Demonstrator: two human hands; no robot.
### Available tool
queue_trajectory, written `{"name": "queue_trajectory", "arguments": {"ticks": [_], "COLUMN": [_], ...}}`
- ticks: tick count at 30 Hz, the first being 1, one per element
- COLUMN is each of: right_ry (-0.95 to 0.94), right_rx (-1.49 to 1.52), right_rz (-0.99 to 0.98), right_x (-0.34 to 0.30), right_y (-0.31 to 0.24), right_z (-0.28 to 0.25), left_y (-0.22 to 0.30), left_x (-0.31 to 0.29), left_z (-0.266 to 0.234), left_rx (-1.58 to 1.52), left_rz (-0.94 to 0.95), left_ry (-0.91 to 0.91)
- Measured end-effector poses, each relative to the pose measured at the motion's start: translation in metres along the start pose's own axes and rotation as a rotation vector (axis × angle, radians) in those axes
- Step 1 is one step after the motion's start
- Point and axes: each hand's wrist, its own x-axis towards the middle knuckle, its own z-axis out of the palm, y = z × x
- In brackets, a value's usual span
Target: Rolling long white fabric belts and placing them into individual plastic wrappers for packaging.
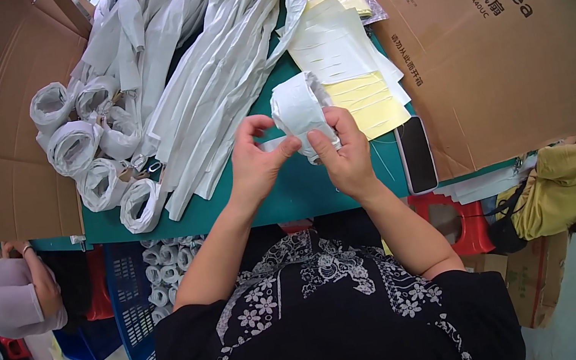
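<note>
Over the near part of the green table I hold a white wrapped roll [297, 107], a wide strip wound into a ring. My right hand [347, 156] is closed on its right side, thumb in front and fingers behind. My left hand [255, 163] is just left of the roll, thumb and fingers curled round a short pale strip [272, 144] that reaches the roll's side. Whether this is the roll's loose end or a separate piece I cannot tell. Several similar white rolls [75, 146] sit at the table's left, some with metal clips beside them.
Long white strips [208, 78] are heaped across the back of the green table [291, 199]. At right lie yellow slitted sheets [367, 104], white sheets [325, 38] and a dark flat object [417, 155]. Cardboard [496, 50] flanks both sides. A blue crate [132, 300] stands below left; people sit either side.
</note>
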Motion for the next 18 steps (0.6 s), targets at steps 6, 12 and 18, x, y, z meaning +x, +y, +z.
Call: {"name": "queue_trajectory", "arguments": {"ticks": [6,12,18], "right_ry": [0.076,0.0,-0.144], "right_rx": [-0.359,-0.417,-0.227], "right_rz": [-0.364,-0.438,-0.397], "right_x": [0.006,0.008,0.009], "right_y": [-0.015,-0.013,-0.027], "right_z": [0.008,-0.001,-0.014], "left_y": [-0.008,0.0,-0.001], "left_x": [-0.012,-0.017,-0.021], "left_z": [-0.001,0.001,-0.011], "left_rx": [0.528,0.694,-0.398], "left_rz": [0.338,0.421,-0.142], "left_ry": [0.316,0.168,-0.247]}}
